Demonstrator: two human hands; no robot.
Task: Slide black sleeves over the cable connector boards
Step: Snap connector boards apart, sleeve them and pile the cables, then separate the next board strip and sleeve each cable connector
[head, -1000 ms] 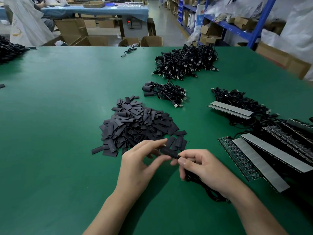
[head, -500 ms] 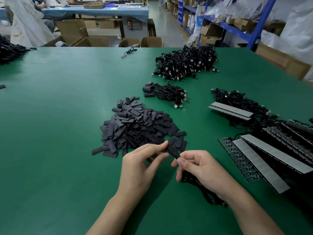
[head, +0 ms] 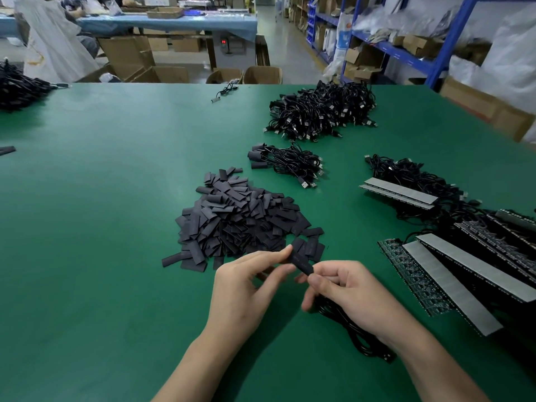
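One black sleeve (head: 301, 262) is held just above the tabletop (head: 101, 227), near the middle of the scene, tilted with its far end to the left and its near end to the right. The left hand (head: 246, 285) pinches that far end between thumb and forefinger; its other fingers (head: 278, 253) are loosely curled beneath. The right hand (head: 348, 291) meets the sleeve's near end with its fingertips closed together, and its fingers are curled round a black cable (head: 362, 340) that runs under the palm and trails off toward the near right. The connector board itself is hidden, so I cannot tell how far the sleeve covers it.

Just beyond the hands lies a pile of loose sleeves (head: 240, 224), its near edge close to the held one. Farther off, to the right of centre, sits a small bundle of cables (head: 287, 163), and beyond it a large heap of cables (head: 322, 111). Along the right side lie long board strips (head: 464, 271) with grey backing among tangled black leads. Past the far edge stand cardboard boxes (head: 261, 74) and blue shelving (head: 452, 33).
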